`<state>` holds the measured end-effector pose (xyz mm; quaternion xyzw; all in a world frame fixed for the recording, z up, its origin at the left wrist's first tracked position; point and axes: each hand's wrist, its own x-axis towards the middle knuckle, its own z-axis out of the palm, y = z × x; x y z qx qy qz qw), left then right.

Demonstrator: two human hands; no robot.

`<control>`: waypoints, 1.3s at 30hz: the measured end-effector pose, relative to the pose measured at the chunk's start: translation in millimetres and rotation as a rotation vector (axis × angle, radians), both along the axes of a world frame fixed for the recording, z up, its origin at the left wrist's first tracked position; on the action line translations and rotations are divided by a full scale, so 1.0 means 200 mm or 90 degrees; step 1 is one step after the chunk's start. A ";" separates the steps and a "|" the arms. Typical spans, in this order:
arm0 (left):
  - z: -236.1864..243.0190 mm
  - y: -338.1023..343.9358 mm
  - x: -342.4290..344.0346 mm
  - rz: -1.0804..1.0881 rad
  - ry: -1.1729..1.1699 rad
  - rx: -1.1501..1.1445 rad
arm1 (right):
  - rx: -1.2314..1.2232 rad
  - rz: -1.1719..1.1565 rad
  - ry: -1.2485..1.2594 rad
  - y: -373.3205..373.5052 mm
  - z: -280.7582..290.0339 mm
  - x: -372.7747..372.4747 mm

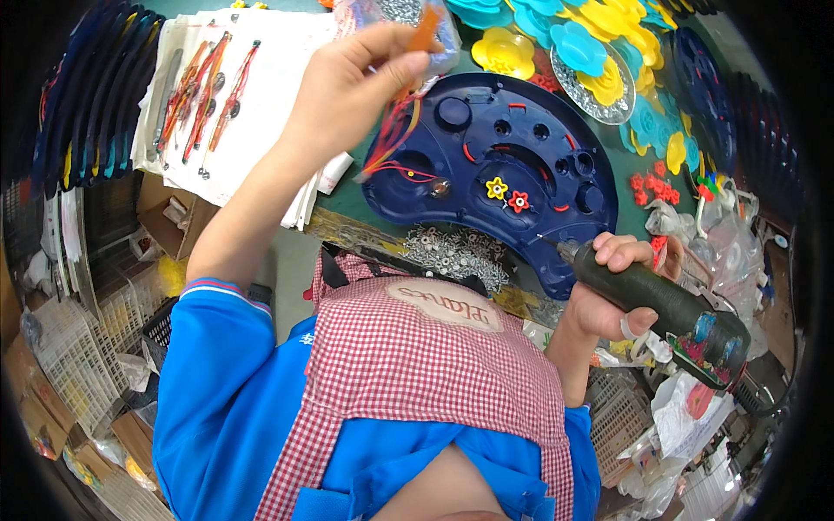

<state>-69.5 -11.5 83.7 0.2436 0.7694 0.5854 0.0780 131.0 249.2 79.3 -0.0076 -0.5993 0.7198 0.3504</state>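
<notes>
My left hand [356,82] is raised above the upper-left of a dark blue curved plastic housing [556,187], pinching a small orange piece [424,30], with red and yellow wires [395,130] hanging beneath toward a round metal part [440,187]. My right hand [612,300] grips a dark green electric screwdriver [660,313], its thin bit pointing at the housing's lower right. Inside the housing sit a yellow star piece [496,187], a red star piece [519,202] and several red strips.
Papers [261,130] carrying wire bundles lie left. Cyan and yellow flower parts [504,54] surround a clear dish at upper right. Loose screws [456,260] cover the front edge. Stacked housings [91,95] stand far left. Red pieces [647,187] and plastic bags lie right.
</notes>
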 end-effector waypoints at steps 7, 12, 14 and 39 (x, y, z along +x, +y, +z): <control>-0.16 0.29 0.37 -0.219 0.206 -0.287 | -0.031 0.018 0.032 -0.01 0.04 -0.04; -0.24 0.41 0.39 -0.221 0.095 -0.214 | 0.024 0.072 0.046 0.05 0.01 -0.02; -0.27 0.45 0.40 -0.229 0.163 -0.186 | 0.030 0.062 0.042 0.06 -0.01 -0.02; -0.38 0.54 0.42 -0.231 0.193 -0.120 | 0.052 0.030 -0.029 -0.05 -0.09 -0.13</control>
